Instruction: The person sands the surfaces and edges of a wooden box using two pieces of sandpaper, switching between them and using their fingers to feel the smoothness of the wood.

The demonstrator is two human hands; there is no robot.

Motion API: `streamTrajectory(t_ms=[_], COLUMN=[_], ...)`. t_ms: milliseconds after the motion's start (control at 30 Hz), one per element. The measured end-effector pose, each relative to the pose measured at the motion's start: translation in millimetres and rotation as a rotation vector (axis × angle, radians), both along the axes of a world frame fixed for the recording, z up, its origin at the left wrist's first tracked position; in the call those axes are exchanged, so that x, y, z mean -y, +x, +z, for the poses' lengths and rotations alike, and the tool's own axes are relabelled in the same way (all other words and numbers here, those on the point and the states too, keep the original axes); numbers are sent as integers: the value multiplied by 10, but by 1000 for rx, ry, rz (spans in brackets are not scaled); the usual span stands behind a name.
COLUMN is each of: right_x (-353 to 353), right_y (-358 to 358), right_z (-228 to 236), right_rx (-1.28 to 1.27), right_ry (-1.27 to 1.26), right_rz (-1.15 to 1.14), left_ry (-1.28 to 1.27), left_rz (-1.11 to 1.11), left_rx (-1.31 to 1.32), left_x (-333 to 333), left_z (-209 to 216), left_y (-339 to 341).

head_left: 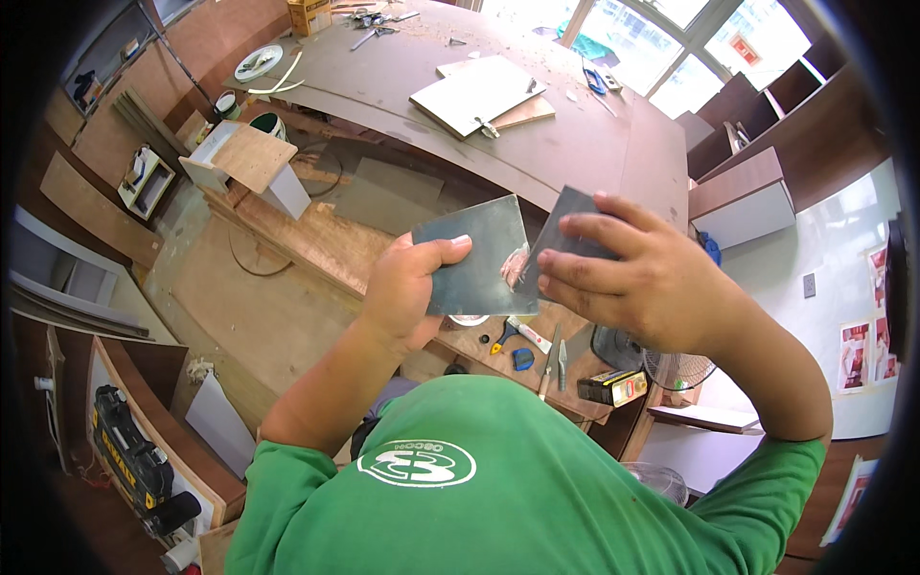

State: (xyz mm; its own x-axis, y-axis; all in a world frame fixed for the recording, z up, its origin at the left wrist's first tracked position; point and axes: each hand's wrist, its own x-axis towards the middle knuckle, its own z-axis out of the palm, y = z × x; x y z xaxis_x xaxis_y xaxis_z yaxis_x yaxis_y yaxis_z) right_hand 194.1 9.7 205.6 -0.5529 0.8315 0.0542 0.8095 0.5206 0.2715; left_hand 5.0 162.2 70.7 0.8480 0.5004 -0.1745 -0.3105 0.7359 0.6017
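Green shirt fabric lies nearest in the head view, with both bare forearms reaching out past it. Left grip is closed on a flat, dark grey plate, thumb across its upper face, the other fingers mostly out of sight. Right grip clasps a second dark plate, tilted beside the first, near a smear of pinkish paste; whether the two plates touch, I cannot tell. Both are held up in the air, partly over a wooden tabletop carrying a blue-and-black object, two slim tools and a boxy tin.

As I judge it, the paste sits close to the first plate's right edge, so tipping that side down, or a careless push, could drop it onto the tools. Pressing hard there, far from the thumb, could twist the plate in the left grip, and right fingertips straying over the edge could get smeared or nicked
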Motion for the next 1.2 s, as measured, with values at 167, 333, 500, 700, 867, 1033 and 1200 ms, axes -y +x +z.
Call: streamTrajectory(t_ms=[167,333,500,700,867,1033,1200], right_x=[42,74,86,240,318,430,563], right_y=[28,68,85,222,199,234,357], right_z=[43,53,87,14,-410,-881,-937], right_rx=[1,8,-30,-90,-358,-614,-548], right_ry=[55,52,19,-3,129,282,321], right_rz=[7,-70,-65,-131,-172,-227,-262], left_ry=[7,19,34,30,-45,-124,-84], left_rz=[-10,-30,-14,-38,-31,-34,-76], left_rx=[-17,-17,-55,-28,55,71,80], left_x=[17,44,81,98,140,316,392], left_z=[12,-6,10,54,72,61,27], left_y=[34,76,120,148,149,250,304])
